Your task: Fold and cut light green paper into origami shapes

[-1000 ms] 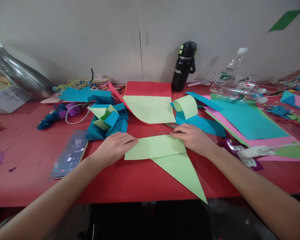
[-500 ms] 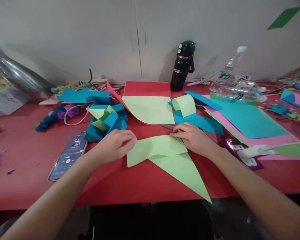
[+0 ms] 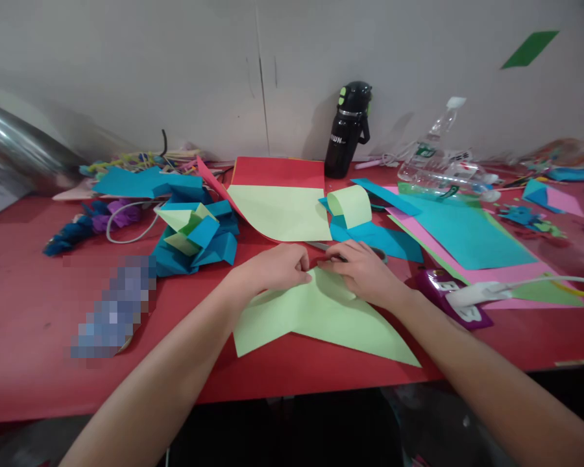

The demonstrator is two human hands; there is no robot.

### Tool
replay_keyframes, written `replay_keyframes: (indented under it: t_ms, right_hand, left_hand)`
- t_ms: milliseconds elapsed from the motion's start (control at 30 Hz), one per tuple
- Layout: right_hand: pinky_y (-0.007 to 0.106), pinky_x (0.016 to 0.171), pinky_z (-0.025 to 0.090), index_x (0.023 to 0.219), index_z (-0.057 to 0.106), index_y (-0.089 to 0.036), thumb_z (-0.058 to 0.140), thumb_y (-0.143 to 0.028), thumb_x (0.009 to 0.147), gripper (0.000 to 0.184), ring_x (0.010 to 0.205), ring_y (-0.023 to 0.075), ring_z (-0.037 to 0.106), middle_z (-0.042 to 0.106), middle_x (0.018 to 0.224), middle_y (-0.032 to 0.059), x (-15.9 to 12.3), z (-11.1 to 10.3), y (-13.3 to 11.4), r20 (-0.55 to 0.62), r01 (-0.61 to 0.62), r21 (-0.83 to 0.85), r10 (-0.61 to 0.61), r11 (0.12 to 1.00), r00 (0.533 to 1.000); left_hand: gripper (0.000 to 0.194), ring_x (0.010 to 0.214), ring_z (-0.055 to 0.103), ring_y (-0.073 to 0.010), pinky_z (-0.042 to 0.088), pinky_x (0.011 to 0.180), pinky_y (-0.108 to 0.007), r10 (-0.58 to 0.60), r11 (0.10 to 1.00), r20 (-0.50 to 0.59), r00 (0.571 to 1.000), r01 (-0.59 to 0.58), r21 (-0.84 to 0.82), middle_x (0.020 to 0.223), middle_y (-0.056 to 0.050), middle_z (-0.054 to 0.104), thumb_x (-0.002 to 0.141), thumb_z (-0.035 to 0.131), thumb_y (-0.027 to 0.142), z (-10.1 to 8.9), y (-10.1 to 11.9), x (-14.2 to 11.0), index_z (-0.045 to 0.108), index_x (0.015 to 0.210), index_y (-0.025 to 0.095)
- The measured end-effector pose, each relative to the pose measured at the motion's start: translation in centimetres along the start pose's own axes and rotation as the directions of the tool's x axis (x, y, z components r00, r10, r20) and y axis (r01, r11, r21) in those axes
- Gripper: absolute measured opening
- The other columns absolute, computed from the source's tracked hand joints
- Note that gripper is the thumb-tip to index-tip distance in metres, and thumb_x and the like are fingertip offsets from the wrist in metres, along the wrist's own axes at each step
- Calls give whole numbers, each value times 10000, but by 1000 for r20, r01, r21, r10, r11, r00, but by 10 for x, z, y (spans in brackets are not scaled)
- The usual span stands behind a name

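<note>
Light green paper (image 3: 292, 314) with two pointed wings lies on the red table, its upper edge under both hands. My left hand (image 3: 279, 267) is closed, thumb and finger pinching the paper at its top middle. Just beside it, my right hand (image 3: 363, 269) has curled fingers on the same top edge, and part of the paper is hidden beneath it. Behind the right hand, scissors (image 3: 380, 255) are partly covered. A cluster of folded blue and green paper (image 3: 194, 237) sits left of the hands.
Farther back are red and green sheets (image 3: 282, 211), a curled green strip (image 3: 353, 206) and a black bottle (image 3: 349, 130). At right lie coloured sheets (image 3: 472, 230), clear plastic bottles (image 3: 425, 152) and a purple object with a white plug (image 3: 457, 298). A blurred phone (image 3: 114, 311) lies at left.
My left hand has moved right onto the paper's top edge, close to my right hand. The paper has turned, its right point swinging upward. The view has shifted slightly.
</note>
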State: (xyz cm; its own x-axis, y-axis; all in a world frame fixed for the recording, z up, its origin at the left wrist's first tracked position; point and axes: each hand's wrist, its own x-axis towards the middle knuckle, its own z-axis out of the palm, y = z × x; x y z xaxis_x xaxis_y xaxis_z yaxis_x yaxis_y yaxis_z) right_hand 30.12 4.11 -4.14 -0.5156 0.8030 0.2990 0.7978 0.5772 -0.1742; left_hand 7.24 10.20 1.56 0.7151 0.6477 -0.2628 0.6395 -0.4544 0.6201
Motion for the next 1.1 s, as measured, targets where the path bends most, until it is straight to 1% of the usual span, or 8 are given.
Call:
replay_keyframes:
  t_ms: [200,333,400,500,700,833,933,1100]
  right_hand:
    - [415,855,500,1115,723,-216,486,-182,965,283,1005,251,613,678,1114,107,10,-13,-4,-29,-133,302,149,944,988]
    - [304,602,497,1079,642,-192,648,-456,894,323,741,194,634,694,914,75,19,-27,-7,260,-435,454,351,778,900]
    - [272,545,457,967,634,-199,717,-507,827,348,707,178,619,685,877,58,27,-35,-8,391,-489,472,323,734,862]
    - [249,459,345,779,594,-207,720,-559,806,374,584,129,510,597,721,-2,44,-46,-11,482,-500,500,252,707,839]
    - [247,442,231,679,562,-199,714,-568,806,419,518,87,333,410,607,-53,68,-49,-24,507,-469,637,125,612,853]
    - [250,436,188,675,557,-200,690,-589,818,436,506,84,276,339,584,-66,62,-37,-30,523,-500,673,127,545,843]
    - [259,468,187,635,468,-205,686,-574,833,472,548,93,250,272,617,-64,55,-35,-34,403,-441,722,195,533,894]
    - [271,501,232,612,382,-207,627,-539,903,504,570,105,269,265,624,-49,49,-45,-40,191,-314,722,259,616,947]
  left_hand:
    - [116,508,472,-147,281,453,-286,-36,999,54,998,35,27,634,-23,597,807,547,253,5,3,-8,603,723,194]
    - [159,545,511,-156,295,449,-277,-67,998,-7,998,67,9,665,-26,594,836,534,308,3,-1,-18,571,726,198]
    - [165,639,576,-173,370,488,-264,-70,996,-55,996,67,-51,759,-32,633,854,537,348,-4,-4,-23,576,789,201]
    - [174,737,601,-179,452,576,-271,-36,990,-116,993,20,-137,851,-32,638,876,550,373,-18,-11,-31,562,853,201]
    - [305,958,649,-205,527,767,-306,62,920,-168,984,-121,-373,1052,-59,681,902,604,409,-30,-20,-37,609,1136,213]
    - [253,780,612,-160,489,665,-263,76,908,-201,977,-151,-392,823,-11,630,890,637,430,-28,-16,-37,646,872,178]
    - [229,675,546,-115,444,596,-223,40,885,-271,962,-160,-438,723,22,574,837,718,380,-29,-12,-38,624,808,173]
    - [227,572,469,-81,374,505,-194,1,864,-361,933,-183,-470,639,39,532,796,772,347,-30,-5,-42,629,768,173]
